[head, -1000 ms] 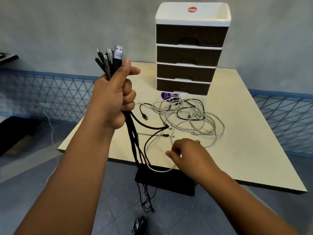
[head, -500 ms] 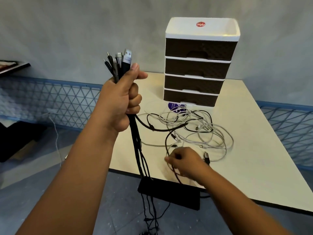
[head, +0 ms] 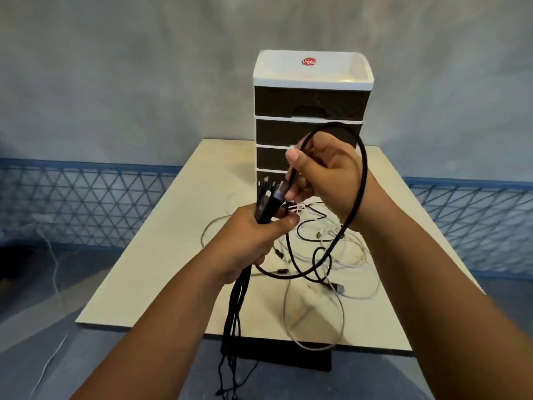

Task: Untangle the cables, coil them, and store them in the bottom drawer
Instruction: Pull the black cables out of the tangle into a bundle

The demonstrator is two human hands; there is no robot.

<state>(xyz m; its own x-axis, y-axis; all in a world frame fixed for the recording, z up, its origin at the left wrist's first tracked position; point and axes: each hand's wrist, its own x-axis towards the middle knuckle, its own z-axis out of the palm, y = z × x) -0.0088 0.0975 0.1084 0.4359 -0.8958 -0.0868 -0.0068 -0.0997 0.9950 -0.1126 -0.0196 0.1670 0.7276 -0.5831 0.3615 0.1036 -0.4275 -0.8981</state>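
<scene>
Left hand (head: 253, 238): fist clenched around a bundle of black cables (head: 266, 202). Connector ends stick up just above the fist; the cable lengths hang down below it, past the near desk edge toward the floor.

Right hand (head: 326, 180): raised above and just right of the left hand, thumb and fingers pinching a single black cable (head: 362, 180). This cable arcs up over the hand, runs down behind the wrist, and loops back under toward the left fist.

Below and beyond both hands, a tangle of white cables (head: 346, 249) mixed with a few black ones lies on the cream desk (head: 161, 269). One white loop hangs over the near edge.

Behind the right hand stands a drawer unit (head: 311, 108), dark brown fronts in a white frame, open tray on top. All visible drawers closed; the bottom drawer (head: 269, 177) is mostly hidden by the hands and connectors.
</scene>
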